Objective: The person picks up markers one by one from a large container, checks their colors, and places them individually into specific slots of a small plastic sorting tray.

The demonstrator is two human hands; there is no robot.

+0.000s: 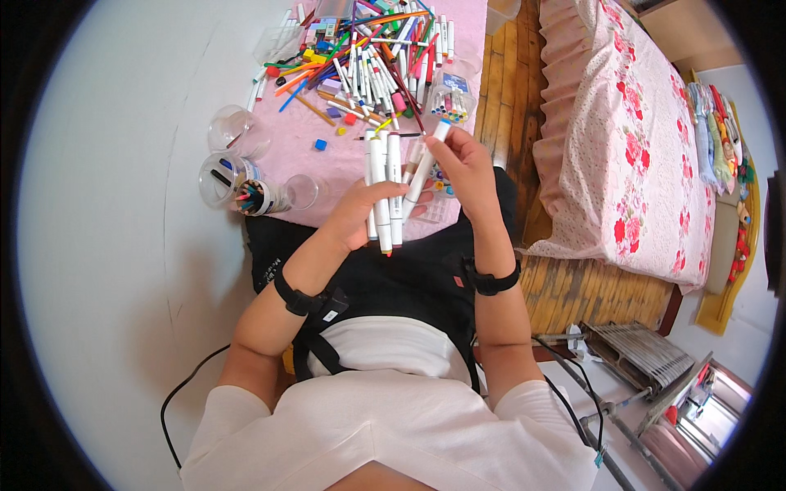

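Observation:
My left hand (362,212) holds several white-barrelled markers (381,196) side by side, its thumb lying across them. Between the thumb and fingers of my right hand (463,166) is the blue-tipped upper end of another white marker (421,169); its lower end leans over my left fingers. Beyond both hands, a large pile of markers (371,77), colored pencils and small blocks lies on the pink cloth (295,123). A blue cube (320,145) sits apart from the pile. Under and behind my hands, a clear divided tray (436,212) is partly hidden.
Clear round containers (236,132) stand at the left edge, beside a cup of pencils (253,197). An overturned or tilted clear cup (303,191) is near them. A clear box of markers (451,101) stands at the right edge. A bed with a floral cover (626,153) is farther right.

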